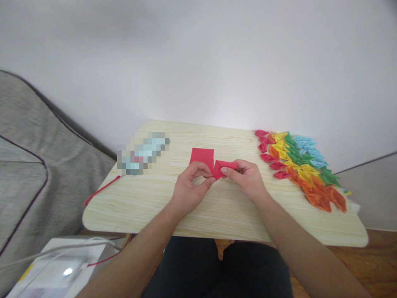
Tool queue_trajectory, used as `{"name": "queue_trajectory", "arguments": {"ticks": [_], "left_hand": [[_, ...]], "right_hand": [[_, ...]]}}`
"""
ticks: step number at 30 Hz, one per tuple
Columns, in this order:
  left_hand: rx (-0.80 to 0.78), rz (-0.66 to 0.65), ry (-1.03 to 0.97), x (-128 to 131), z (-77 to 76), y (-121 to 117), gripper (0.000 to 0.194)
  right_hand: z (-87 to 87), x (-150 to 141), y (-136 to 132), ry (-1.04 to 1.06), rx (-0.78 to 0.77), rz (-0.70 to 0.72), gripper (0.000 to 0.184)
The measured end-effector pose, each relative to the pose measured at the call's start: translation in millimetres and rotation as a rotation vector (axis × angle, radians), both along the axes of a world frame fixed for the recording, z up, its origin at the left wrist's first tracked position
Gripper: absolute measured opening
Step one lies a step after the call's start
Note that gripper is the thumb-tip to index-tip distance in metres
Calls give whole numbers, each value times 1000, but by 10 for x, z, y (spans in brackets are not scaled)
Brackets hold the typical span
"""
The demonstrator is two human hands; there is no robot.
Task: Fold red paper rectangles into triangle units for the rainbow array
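Both hands hold one small piece of folded red paper (218, 169) over the middle of the table. My left hand (191, 188) pinches its lower left corner between thumb and fingertips. On the other side, my right hand (246, 176) grips the right part, its thumb lying on top and the fingers behind. Creases run across the folded paper. Just behind my left hand lies a flat red paper square (202, 155), its lower edge partly covered by the fingers.
Rows of folded paper pieces (294, 155) in red, orange, yellow, green and blue lie at the table's right. A blurred-out light-blue object (145, 154) with a red cable (102, 190) sits at the left. Behind the wooden table (149, 207) stands a white wall; a grey sofa (62, 165) is left.
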State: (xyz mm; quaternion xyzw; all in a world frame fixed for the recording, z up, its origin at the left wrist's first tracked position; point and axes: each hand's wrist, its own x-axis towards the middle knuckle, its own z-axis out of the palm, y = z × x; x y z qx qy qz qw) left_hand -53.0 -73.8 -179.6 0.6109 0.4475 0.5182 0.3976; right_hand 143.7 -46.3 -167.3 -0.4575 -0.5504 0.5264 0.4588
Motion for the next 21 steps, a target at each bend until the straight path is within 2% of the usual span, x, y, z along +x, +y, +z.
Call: {"name": "queue_trajectory", "arguments": {"ticks": [3, 5, 7, 9, 12, 15, 17, 21], "left_hand": [[59, -65, 138, 1, 24, -21, 13], [95, -50, 211, -11, 47, -32, 13], [122, 23, 254, -28, 77, -40, 10], [163, 71, 277, -40, 114, -47, 15], [268, 12, 325, -37, 177, -60, 28], [343, -22, 370, -22, 229, -86, 17], [370, -23, 383, -20, 241, -118, 12], [378, -26, 389, -57, 197, -233, 14]], "right_hand": [[-11, -32, -11, 79, 35, 7, 20], [-4, -43, -38, 41, 72, 3, 18], [7, -44, -75, -100, 145, -17, 16], [12, -45, -113, -304, 290, -13, 14], [9, -59, -155, -591, 586, 48, 9], [36, -82, -191, -803, 783, 75, 7], [78, -86, -227, -862, 825, 59, 8], [120, -31, -372, -798, 812, 32, 9]]}}
